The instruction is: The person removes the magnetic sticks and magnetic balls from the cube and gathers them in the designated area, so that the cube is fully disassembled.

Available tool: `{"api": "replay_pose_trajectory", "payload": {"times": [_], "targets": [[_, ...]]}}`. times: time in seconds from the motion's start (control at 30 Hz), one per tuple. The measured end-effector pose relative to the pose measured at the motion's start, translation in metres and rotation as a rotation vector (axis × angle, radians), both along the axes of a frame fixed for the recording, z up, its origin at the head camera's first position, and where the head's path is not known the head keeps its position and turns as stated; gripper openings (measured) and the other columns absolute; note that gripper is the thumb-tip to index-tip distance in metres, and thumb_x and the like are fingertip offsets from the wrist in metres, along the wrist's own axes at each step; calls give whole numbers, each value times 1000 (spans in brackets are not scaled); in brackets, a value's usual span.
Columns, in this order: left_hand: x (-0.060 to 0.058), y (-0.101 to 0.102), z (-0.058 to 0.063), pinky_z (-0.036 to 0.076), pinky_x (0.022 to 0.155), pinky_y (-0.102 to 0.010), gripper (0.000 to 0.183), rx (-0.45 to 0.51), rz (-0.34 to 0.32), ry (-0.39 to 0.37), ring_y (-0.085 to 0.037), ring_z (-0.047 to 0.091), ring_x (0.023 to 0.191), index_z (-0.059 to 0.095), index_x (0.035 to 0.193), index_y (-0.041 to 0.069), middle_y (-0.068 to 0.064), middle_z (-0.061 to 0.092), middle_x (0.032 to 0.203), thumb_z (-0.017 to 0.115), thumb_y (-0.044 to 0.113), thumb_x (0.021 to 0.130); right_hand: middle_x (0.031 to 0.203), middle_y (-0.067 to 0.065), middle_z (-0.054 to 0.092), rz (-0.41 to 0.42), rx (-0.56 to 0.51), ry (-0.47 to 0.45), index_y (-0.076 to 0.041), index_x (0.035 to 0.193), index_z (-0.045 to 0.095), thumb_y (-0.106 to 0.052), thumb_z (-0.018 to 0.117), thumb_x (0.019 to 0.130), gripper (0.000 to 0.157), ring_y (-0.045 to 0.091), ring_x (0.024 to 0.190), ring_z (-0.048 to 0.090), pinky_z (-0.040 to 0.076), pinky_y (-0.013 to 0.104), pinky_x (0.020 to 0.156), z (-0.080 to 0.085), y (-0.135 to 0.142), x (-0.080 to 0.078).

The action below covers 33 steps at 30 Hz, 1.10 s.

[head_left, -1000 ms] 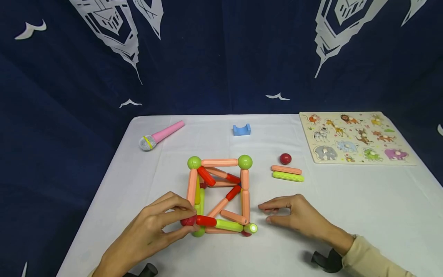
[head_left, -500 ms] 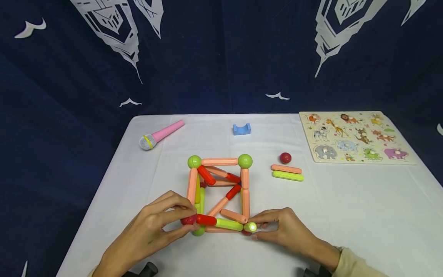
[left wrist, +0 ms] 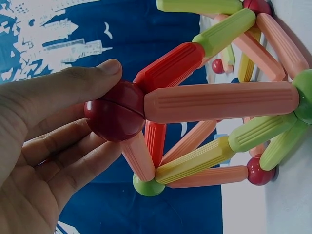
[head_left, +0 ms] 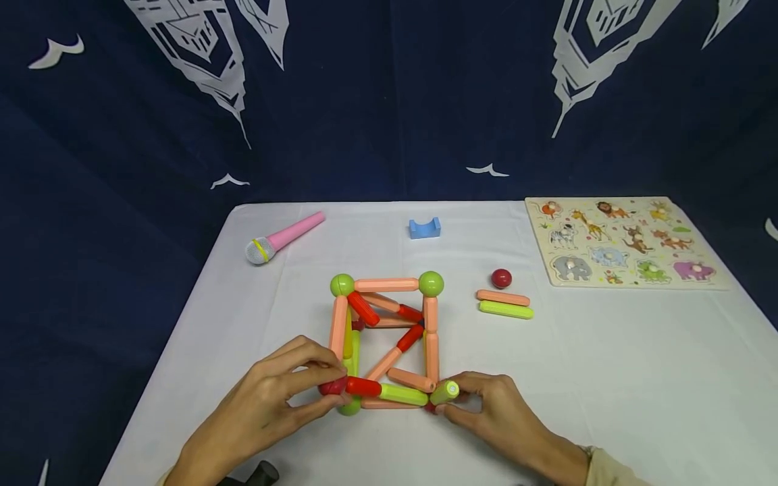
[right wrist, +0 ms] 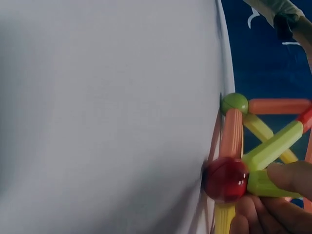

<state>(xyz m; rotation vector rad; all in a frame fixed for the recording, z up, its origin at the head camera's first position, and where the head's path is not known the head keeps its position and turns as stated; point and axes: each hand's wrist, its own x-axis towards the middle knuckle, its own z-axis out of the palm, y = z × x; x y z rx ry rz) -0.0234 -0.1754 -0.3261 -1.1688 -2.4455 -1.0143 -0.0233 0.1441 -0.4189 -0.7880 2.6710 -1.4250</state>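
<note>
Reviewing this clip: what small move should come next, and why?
Probably the right hand should straighten the short green stick on the lower red ball: it pinches the stick, which seems to lean outward with nothing on top, while the left hand holds the upper red ball.

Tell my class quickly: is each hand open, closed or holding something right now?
Left hand: closed, pinching a dark-red, plastic-looking round ball.
Right hand: closed, pinching a lime-green, plastic-looking straight rod.

- The right sleeve (head_left: 610, 468) is beige and plain.
- The left sleeve (right wrist: 271, 8) has also beige colour.
- Near the left wrist, one black, rounded device (head_left: 263, 474).
</note>
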Motion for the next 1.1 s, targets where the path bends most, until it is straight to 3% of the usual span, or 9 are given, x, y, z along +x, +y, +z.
{"api": "replay_pose_trajectory", "payload": {"times": [0.23, 0.5, 0.87, 1.1], "targets": [[1, 1, 1, 48, 78, -11, 27, -16, 8, 12, -5, 57, 92, 77, 98, 12, 8, 64, 103, 68, 37, 90, 85, -15, 67, 29, 29, -142, -19, 95, 71, -16, 74, 89, 8, 2, 76, 62, 53, 24, 67, 1, 10, -5], [2, 1, 1, 48, 78, -11, 29, -14, 10, 6, -5, 56, 93, 77, 100, 12, 8, 64, 104, 66, 38, 91, 79, -15, 63, -8, 158, -202, -16, 88, 70, -20, 78, 85, 10, 1, 73, 59, 53, 24, 66, 6, 29, -19], [2, 2, 1, 48, 78, -11, 29, -19, 14, 10, -5, 57, 92, 77, 99, 13, 8, 64, 104, 66, 38, 91, 86, -12, 65, -165, 343, -14, -12, 97, 73, -10, 81, 78, 21, 4, 75, 59, 52, 25, 65, 15, 53, -31], [2, 2, 1, 49, 79, -12, 25, -27, 33, 10, -5, 57, 93, 77, 100, 13, 9, 63, 105, 73, 34, 88, 84, -13, 65, -202, 313, 2, -14, 95, 74, -8, 84, 76, 22, 4, 73, 58, 51, 24, 64, 18, 69, -38]]}}
